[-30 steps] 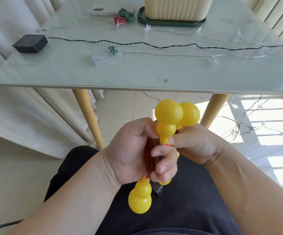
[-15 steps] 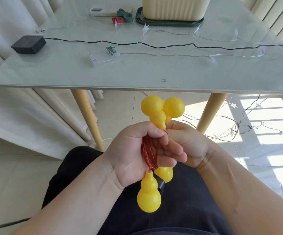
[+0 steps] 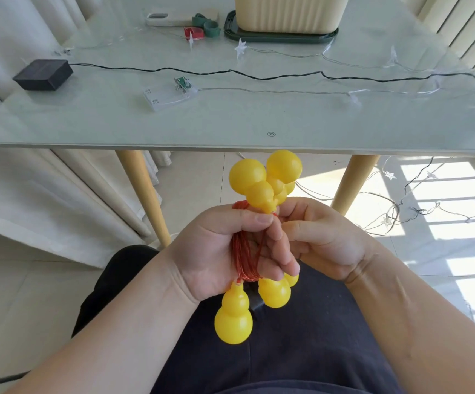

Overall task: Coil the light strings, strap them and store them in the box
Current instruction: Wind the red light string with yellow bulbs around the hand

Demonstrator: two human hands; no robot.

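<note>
The two hands are close together, touching, just above the person's lap. The left hand grips a coil of thin red wire. Its thumb lies over the top of the coil and its fingers curl round the front. The right hand is pressed up against the left fingers. Its thumb touches them and its first finger bends in by the top of the coil. Its other fingertips are hidden, so I cannot tell if it holds the wire or only touches it.

Yellow gourds stick up in a bunch right above both hands, at the top of the coil. More of them hang under the left hand, one big one lowest of all. A small dark thing peeks out behind the hanging ones; I cannot tell what it is.

Past the hands, higher up, is a table with a pale glass top. Far across it, straight ahead of the hands, stands a cream box on a dark green tray. Beside the tray, toward the left-hand side, lie a red strap, a green strap and a phone. Nearer the hands, a black wire runs across the table from a black block far out to the left. Below it a clear case trails a thin string with stars. Out beyond the right hand, more strings lie tangled on the sunny floor.
</note>
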